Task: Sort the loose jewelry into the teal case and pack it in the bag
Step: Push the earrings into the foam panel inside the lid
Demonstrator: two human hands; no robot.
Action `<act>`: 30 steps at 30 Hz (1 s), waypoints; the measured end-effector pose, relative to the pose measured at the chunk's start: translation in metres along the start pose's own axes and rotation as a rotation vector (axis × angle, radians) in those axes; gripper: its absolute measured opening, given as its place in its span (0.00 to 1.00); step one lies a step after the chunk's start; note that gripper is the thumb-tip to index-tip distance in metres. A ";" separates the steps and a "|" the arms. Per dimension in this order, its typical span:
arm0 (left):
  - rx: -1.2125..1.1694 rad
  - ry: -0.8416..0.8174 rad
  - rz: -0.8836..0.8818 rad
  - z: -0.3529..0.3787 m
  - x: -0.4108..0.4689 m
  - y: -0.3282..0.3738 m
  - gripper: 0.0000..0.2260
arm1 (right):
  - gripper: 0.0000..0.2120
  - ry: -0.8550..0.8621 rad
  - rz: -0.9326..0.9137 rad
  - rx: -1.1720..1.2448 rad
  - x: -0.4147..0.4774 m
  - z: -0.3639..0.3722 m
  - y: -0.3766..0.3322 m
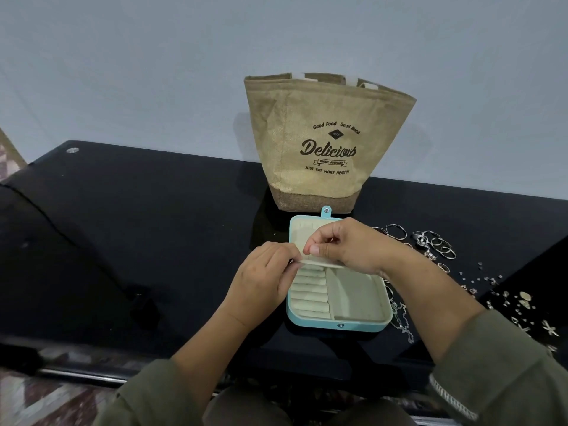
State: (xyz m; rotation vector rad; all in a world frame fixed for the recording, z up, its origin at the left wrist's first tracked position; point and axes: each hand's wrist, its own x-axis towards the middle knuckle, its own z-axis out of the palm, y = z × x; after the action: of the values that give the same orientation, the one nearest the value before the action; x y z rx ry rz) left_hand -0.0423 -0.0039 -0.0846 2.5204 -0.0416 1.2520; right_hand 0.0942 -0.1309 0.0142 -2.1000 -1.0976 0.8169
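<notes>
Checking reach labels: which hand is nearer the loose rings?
Right. The right hand, on the teal case's cream flap, is beside the rings; the left hand holds the flap's far end.

Soft, dim light is falling; the tan burlap bag (325,112) is casting a faint shadow toward nine o'clock on the pale grey wall (153,72), and wide-angle distortion is bowing the glossy black table (138,241)

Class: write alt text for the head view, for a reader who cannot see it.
The left hand and right hand pinch a cream flap inside the open teal case. A burlap bag stands behind; loose jewelry lies at right.
</notes>
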 end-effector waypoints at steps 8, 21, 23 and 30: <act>-0.011 0.020 0.009 0.001 0.000 0.000 0.02 | 0.04 -0.033 0.027 0.011 0.002 -0.002 0.001; -0.011 0.044 -0.007 0.004 -0.001 -0.001 0.02 | 0.03 -0.121 -0.038 0.001 0.002 -0.006 0.003; -0.023 0.060 -0.007 0.006 -0.002 -0.001 0.03 | 0.02 -0.135 -0.052 -0.018 0.002 -0.007 0.004; 0.007 0.043 0.017 0.011 -0.003 -0.005 0.09 | 0.04 -0.135 -0.075 0.078 0.004 -0.008 0.013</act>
State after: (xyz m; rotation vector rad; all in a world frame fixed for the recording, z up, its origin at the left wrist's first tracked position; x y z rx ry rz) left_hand -0.0351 -0.0031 -0.0946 2.5030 -0.0495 1.3144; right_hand 0.1079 -0.1356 0.0089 -1.9512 -1.1877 0.9615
